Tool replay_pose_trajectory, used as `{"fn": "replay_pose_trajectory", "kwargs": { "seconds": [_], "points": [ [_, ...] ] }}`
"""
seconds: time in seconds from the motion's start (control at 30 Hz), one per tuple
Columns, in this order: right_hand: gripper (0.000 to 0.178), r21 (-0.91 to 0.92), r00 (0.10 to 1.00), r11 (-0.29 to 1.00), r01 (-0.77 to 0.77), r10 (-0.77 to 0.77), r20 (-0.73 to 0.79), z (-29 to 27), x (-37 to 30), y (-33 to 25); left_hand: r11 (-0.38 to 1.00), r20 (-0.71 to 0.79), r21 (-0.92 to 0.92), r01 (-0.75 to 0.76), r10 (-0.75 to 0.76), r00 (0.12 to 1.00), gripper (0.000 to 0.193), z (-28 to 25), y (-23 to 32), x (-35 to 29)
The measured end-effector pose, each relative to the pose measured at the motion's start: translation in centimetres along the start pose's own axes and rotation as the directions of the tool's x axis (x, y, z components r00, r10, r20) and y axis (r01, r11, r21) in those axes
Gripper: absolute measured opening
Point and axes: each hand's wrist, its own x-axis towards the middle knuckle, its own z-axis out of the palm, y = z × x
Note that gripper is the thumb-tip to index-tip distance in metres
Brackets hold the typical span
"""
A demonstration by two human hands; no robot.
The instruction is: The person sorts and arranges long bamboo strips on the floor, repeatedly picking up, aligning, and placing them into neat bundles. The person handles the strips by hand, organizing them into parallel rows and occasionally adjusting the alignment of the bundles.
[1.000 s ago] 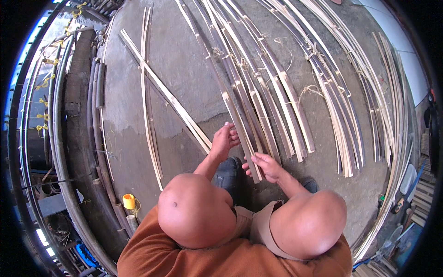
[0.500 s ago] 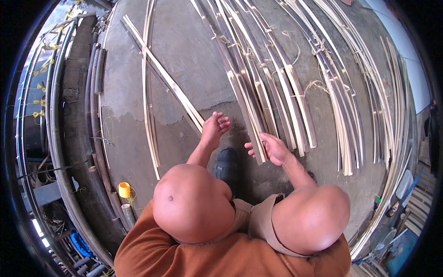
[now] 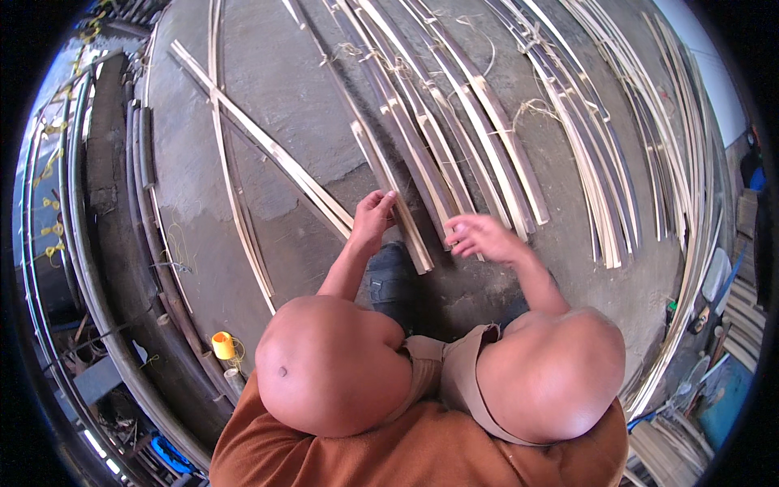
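A long split bamboo strip point(image 3: 408, 231), pale on one side and dark on the other, runs from the far edge toward my feet. My left hand point(image 3: 373, 223) is closed on its edge near the close end, thumb and fingers pinching it. My right hand point(image 3: 488, 239) is off to the right, fingers loosely stretched and apart, with nothing seen in them. It hovers over the near ends of several more bamboo strips point(image 3: 487, 138) lying side by side. Thin pale ties point(image 3: 402, 69) show on some of these strips farther out.
Crossed bamboo strips point(image 3: 280, 154) lie to the left. Tied strip bundles point(image 3: 596, 183) and longer strips point(image 3: 690, 162) lie on the right. Dark poles point(image 3: 144, 203) line the left, near a yellow-orange cup-like object point(image 3: 222, 345). My shoe point(image 3: 391, 280) stands beside the held strip.
My left hand has closed on a strip, which now lies apart, left of the others. My right hand has let go of the strips and lifted away. The view has shifted slightly.
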Motion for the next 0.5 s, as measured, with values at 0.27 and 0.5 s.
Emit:
{"fn": "replay_pose_trajectory", "kwargs": {
  "seconds": [0.27,0.5],
  "points": [
    [0.017,-0.26,0.817,0.966,0.011,-0.158,-0.554,-5.7,-5.4,3.1,0.985,-0.151,0.166,-0.052,0.077,0.985,0.035,-0.9,-4.0,1.7],
    [0.029,-0.677,0.868,0.716,-0.173,-0.215,-0.448,-1.9,-7.1,7.7,0.855,-0.261,0.473,-0.213,0.367,0.893,0.052,2.0,-3.9,1.5]
  ]
}}
